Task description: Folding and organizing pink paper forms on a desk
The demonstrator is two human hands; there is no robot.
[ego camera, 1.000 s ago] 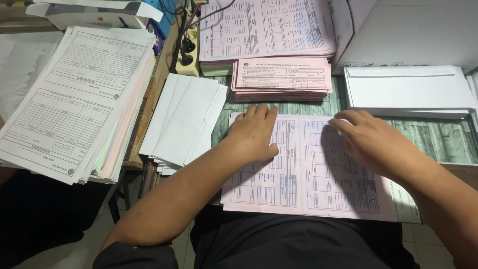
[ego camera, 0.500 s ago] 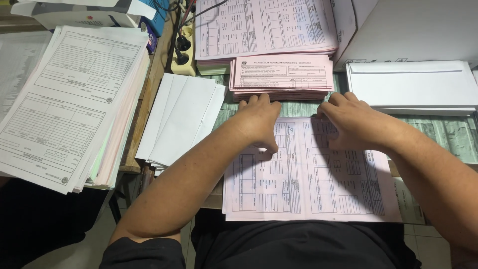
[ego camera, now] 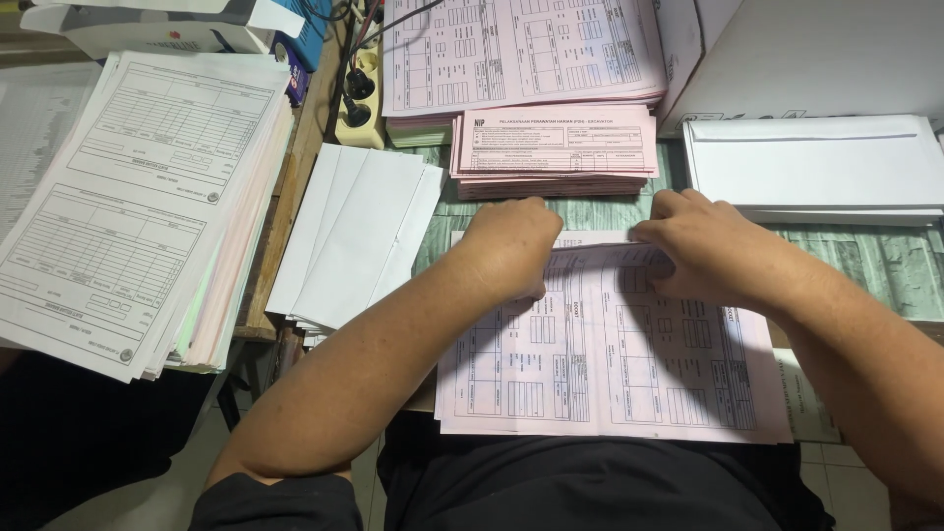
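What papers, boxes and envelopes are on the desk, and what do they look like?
Pink form sheet: under both hands, printed tables.
Folded pink forms: stack behind the hands.
Big pink sheets: flat pile, far middle.
White forms: tall pile, left.
White envelopes: fanned, centre-left.
White envelope stack: right.

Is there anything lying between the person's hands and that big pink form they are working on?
Nothing visible does. The left hand and the right hand both rest directly on the far edge of the large pink printed form, where the paper appears to lift slightly. The stack of smaller pink slips lies beyond it.
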